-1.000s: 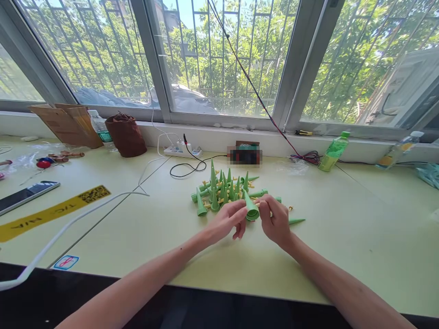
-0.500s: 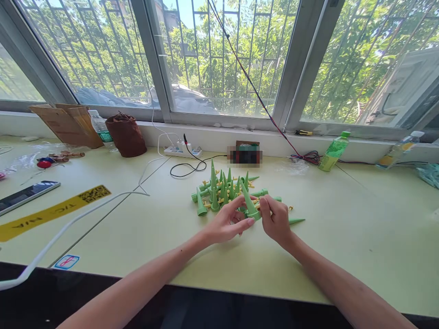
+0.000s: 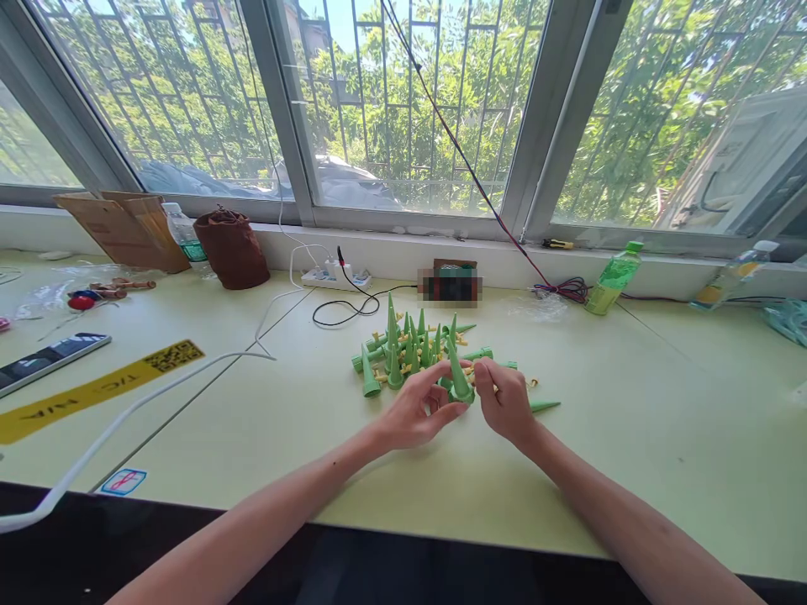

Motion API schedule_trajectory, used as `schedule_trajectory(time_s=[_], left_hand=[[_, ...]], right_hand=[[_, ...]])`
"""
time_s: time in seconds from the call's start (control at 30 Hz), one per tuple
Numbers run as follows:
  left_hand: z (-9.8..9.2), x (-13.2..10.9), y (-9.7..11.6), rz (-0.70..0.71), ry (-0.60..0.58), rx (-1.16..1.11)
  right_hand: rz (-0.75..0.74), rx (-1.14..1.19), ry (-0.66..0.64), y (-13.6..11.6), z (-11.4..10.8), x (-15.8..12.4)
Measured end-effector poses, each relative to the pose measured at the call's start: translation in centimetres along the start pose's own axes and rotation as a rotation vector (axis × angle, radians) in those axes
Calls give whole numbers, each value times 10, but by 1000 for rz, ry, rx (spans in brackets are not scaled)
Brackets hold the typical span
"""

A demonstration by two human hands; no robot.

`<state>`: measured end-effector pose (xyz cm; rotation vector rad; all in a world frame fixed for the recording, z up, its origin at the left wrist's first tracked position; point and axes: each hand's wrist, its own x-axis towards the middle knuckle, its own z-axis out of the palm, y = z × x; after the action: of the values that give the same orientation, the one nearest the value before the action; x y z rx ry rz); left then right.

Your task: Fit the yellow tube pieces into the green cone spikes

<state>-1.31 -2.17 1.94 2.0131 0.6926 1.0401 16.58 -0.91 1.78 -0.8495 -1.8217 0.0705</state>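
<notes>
Two hands on it: left hand point(image 3: 413, 412) cradles the base of a green watering spike point(image 3: 460, 378), just in front of the spike pile point(image 3: 394, 370); right hand's point(image 3: 508, 399) fingers are bunched beside it, can't tell around what. Probably light, stiff, slickish; hold the wide collar. Front table edge point(image 3: 454, 531) is well apart, roomier rightward.

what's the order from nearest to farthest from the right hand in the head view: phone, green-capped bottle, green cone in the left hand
From the right hand:
1. Green cone, just to its left, in the left hand.
2. Green-capped bottle, back right, near the windowsill.
3. Phone, at the far left edge.
</notes>
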Motion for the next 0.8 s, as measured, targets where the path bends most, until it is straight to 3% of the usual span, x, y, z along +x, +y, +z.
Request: schedule_trajectory(time_s=[0.2, 0.43, 0.67, 0.8], left_hand=[[5, -1, -12, 74, 111, 36], [3, 1, -9, 92, 121, 185], [2, 1, -4, 95, 120, 238], [3, 3, -1, 48, 191, 202]], right_hand=[[-24, 1, -51, 3, -1, 2], [51, 37, -116, 6, 1, 0], [62, 77, -49, 3, 2, -1], [87, 113, 32, 4, 3, -4]])
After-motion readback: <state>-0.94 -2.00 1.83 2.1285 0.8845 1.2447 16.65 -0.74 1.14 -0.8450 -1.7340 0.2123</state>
